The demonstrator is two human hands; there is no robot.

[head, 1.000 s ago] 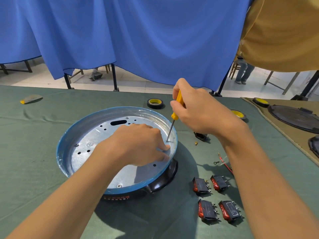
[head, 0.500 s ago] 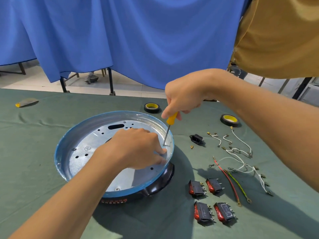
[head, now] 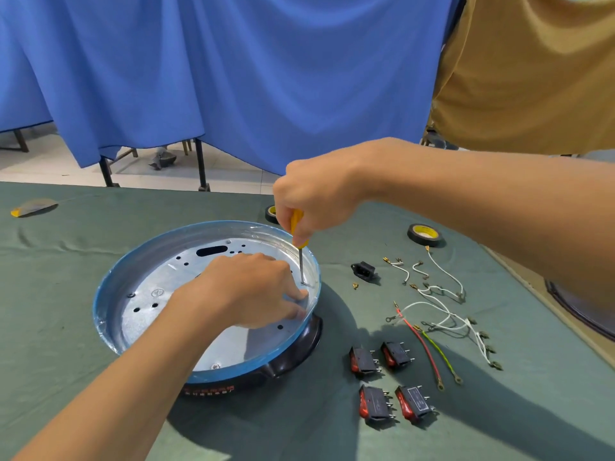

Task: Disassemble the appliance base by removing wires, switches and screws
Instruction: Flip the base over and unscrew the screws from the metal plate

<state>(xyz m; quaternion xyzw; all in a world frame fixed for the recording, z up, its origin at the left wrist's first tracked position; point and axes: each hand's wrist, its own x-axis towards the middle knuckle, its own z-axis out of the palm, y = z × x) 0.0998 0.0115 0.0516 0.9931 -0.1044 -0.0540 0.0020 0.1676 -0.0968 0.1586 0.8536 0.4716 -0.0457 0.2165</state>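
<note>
The round appliance base [head: 109,294], blue-rimmed with a silver plate inside and a black skirt below, lies on the green table. My left hand [head: 246,291] rests inside the base on the plate, fingertips pressed near its right wall. My right hand [head: 312,197] grips a yellow-handled screwdriver [head: 298,237] held upright, its tip on a screw at the plate's right edge, just beside my left fingertips. Another screw [head: 215,366] sits at the plate's near edge. Several red-and-black rocker switches [head: 389,380] lie to the right, with loose wires [head: 442,314] behind them.
A black socket [head: 363,271] and a small brass screw [head: 355,286] lie right of the base. Two rolls of tape [head: 424,234] sit at the back. Another dark appliance part [head: 585,311] lies on a tan cloth at far right. A person in a tan shirt [head: 532,78] stands behind.
My right hand has risen and swung its forearm across the top of the view, bringing the screwdriver more upright. My left hand stays on the plate. The camera shifted, showing the wires.
</note>
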